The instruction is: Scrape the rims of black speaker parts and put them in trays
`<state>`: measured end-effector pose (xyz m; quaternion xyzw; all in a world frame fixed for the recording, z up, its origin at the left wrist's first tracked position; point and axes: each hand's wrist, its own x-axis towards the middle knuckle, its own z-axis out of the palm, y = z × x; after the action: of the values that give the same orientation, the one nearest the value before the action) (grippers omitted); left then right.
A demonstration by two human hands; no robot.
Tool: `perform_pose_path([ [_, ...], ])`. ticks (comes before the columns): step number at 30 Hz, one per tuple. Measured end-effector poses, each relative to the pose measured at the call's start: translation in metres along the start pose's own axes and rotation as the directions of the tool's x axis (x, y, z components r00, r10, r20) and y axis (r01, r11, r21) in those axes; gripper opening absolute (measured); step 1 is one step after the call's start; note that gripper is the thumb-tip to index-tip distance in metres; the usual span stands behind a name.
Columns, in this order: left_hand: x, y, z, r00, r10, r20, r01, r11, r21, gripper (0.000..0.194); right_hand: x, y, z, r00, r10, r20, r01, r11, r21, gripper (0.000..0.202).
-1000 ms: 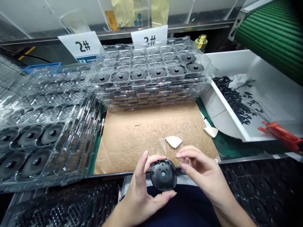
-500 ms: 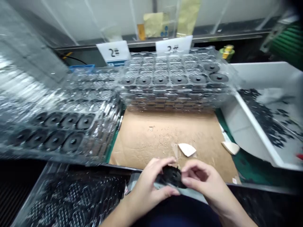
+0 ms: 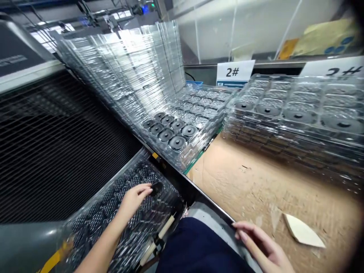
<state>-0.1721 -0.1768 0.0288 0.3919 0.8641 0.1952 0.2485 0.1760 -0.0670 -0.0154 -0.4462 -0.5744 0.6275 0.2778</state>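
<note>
My left hand [image 3: 135, 201] is closed on the edge of a black round plastic part [image 3: 156, 188]. It holds the part at the far right corner of a clear blister tray [image 3: 113, 204] in the lower left, beside the bench. Whether the part touches the tray I cannot tell. My right hand [image 3: 260, 244] hovers by the near edge of the cardboard-covered bench, loosely curled, with nothing visible in its fingers. To the right of it, a pale wedge-shaped piece [image 3: 303, 230] lies on the cardboard [image 3: 241, 189].
Clear trays with black round parts stand in stacks at the bench's left [image 3: 178, 142] and back right [image 3: 298, 113]. A tall pile of clear trays [image 3: 133, 64] rises behind. A dark ribbed surface [image 3: 71, 151] borders the left. A paper sign [image 3: 235, 72] reads 2#.
The view has swung left. My left hand has carried the black part from in front of my body to the lower left tray; my right hand has let go of it.
</note>
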Motion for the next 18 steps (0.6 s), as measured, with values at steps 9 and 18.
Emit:
perform_pose_path([
  [9,0.037,-0.073,0.048,0.977,0.067,-0.203,-0.004,0.956,0.294,0.019,-0.021,-0.01,0.01,0.991,0.04,0.129,-0.032,0.998,-0.06,0.037],
  [18,-0.044,-0.074,-0.072,0.591,0.185,-0.785,0.17,0.923,0.345,0.064,-0.028,-0.001,-0.007,0.996,0.065,0.067,-0.058,0.993,-0.107,0.044],
])
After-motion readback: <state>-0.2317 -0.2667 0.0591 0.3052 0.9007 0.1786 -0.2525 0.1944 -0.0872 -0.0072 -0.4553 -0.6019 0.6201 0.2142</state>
